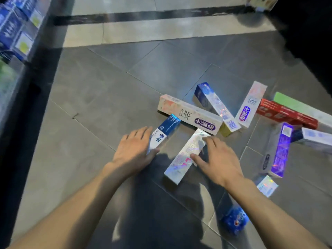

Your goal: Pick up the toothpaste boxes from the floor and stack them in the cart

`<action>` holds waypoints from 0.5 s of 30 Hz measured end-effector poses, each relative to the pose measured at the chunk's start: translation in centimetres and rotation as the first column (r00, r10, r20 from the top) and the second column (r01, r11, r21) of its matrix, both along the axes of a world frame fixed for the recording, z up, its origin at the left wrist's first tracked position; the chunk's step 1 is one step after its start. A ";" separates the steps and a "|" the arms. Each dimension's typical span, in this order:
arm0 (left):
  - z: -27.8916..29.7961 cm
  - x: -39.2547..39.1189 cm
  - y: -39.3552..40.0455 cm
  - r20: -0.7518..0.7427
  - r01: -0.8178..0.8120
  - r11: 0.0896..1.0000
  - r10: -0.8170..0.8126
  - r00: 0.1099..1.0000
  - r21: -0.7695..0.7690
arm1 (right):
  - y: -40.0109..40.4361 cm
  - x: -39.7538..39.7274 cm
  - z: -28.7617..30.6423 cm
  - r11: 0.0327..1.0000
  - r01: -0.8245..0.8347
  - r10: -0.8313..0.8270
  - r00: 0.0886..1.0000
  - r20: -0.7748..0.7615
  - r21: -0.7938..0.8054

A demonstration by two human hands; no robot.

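Floor point(100, 97): grey tiles, with a pale band and a dark stripe across the far end. Shelf point(16, 33) along the left edge, stocked with blue and white packs, blurred.

Toothpaste boxes lie scattered on the floor, right of centre; no cart in view.
- Long white box with purple logo point(190, 114), flat, lying crosswise in the middle of the pile.
- Red box point(285, 114) at far right, a green box point(301, 106) just behind it, touching.
- Blue-and-white box with yellow end point(215, 106), slanting, its near end beside the long white box.
- Purple shiny box point(280, 150) at right, its far end near the red box.
- Shiny white box point(185, 155) in front, slanted, its far end against the long white box.
- Second white box with purple logo point(250, 104), slanted, between the blue-and-white box and the red box.
- Blue-topped white box point(164, 131), its far end tucked against the long white box.
- Small blue box point(235, 220), near the right forearm, blurred.

Left hand point(134, 150): fingers curve over the blue-topped white box, thumb against its near end; grips it.
Right hand point(217, 159): fingers and thumb spread, touching the side of the shiny white box; not closed around it.
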State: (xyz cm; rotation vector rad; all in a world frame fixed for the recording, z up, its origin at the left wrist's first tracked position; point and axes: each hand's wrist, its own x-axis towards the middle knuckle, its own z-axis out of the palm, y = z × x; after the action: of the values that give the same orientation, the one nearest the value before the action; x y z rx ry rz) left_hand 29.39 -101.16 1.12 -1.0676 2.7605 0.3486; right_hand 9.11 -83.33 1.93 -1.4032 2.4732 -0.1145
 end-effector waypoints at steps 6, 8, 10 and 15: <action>-2.6 -1.3 0.2 0.015 -0.179 0.968 0.180 0.984 0.176 | 1.0 1.1 -1.6 0.996 0.079 -0.082 0.994 0.067 0.045; -2.9 -1.2 0.5 -0.022 -0.236 0.945 0.247 0.969 0.227 | 1.2 1.8 -1.6 0.988 0.138 -0.145 0.983 0.116 0.065; -3.3 -0.8 0.6 -0.047 -0.314 0.903 0.341 0.939 0.295 | 0.9 2.3 -1.7 0.969 0.241 -0.248 0.952 0.177 0.059; -4.1 1.6 1.4 -0.184 -0.358 0.548 0.703 0.687 0.756 | -1.3 3.6 -2.7 0.825 0.565 -0.502 0.737 0.453 -0.007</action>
State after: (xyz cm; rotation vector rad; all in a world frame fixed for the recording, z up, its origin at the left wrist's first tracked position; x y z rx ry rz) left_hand 31.02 -99.80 -3.01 -1.7509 2.1186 1.7692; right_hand 12.76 -84.67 -0.75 -0.5583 2.4213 -0.6681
